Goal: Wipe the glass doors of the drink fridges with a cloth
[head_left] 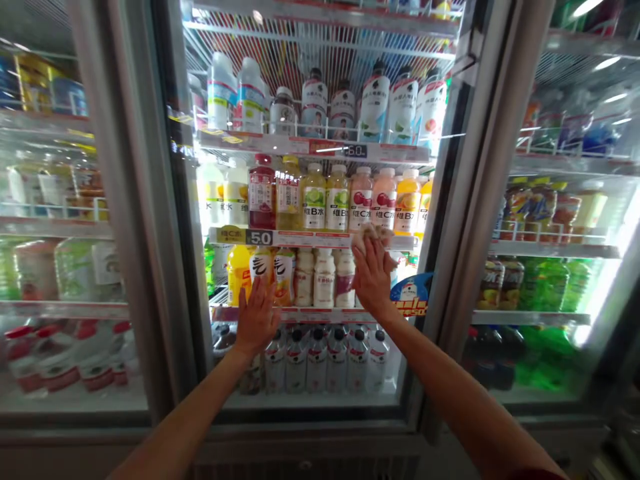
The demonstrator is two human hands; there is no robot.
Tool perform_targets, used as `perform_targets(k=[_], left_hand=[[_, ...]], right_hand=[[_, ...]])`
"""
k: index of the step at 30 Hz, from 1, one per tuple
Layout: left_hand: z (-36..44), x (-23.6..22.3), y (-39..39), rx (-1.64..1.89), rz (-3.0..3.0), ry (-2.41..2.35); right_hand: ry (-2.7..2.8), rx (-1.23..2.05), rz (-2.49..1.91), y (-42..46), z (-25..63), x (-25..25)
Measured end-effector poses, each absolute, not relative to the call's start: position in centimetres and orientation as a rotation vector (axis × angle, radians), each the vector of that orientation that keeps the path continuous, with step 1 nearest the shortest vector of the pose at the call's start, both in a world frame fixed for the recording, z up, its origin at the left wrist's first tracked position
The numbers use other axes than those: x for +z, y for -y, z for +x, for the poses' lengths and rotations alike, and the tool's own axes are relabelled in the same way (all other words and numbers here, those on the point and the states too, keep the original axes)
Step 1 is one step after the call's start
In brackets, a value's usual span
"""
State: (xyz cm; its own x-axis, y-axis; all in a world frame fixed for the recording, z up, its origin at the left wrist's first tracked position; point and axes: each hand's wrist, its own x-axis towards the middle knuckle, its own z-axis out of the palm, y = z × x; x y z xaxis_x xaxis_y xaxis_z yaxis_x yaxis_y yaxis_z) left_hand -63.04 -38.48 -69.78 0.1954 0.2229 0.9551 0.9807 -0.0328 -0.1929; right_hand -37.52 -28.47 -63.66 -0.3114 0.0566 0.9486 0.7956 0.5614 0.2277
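Note:
A crumpled pale cloth (367,239) is under the fingers of my right hand (374,275), pressed against the glass door (320,417) of a drinks fridge. My left hand (257,317) lies flat on the same glass, fingers spread, with nothing in it. Behind the glass, at the left hand's height, stand yellow-orange bottles (239,270) and white milk-like bottles (324,277). Above them, a shelf carries fruit-drink bottles (314,197) and a price tag (260,237) reading 5.0. Part of the cloth is hidden by my fingers.
Metal door frames (143,200) border the glass on the left, and another frame (483,220) on the right. A blue round sticker (413,293) is right of my right hand. Neighbouring fridge doors show more bottles (540,207). Clear bottles (317,360) line the bottom shelf.

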Motion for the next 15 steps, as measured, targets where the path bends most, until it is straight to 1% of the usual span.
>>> perform_targets(k=[2,5,7,9,13,15], left_hand=[[-63.5,-69.9,38.4,-0.960,-1.459,1.248],[-63.9,-70.9,39.0,-0.921,-1.474,1.254],[-64.5,-71.3,39.6,-0.894,-1.474,1.268],[-65.4,-71.1,40.1,-0.889,-1.445,1.304],[-67.3,-69.8,40.5,-0.931,-1.357,1.386],[-67.9,-69.9,40.7,-0.943,-1.352,1.415]], right_hand=[[1.832,-0.895,-0.644,28.7,-39.0,-64.6],[2.158,-0.980,-0.331,30.0,-40.4,-70.6],[2.269,-1.009,-0.183,30.5,-40.6,-73.0],[2.240,-0.989,-0.214,30.6,-40.8,-71.9],[1.905,-0.846,-0.522,30.1,-42.8,-65.0],[1.887,-0.835,-0.510,30.5,-44.2,-64.6]])
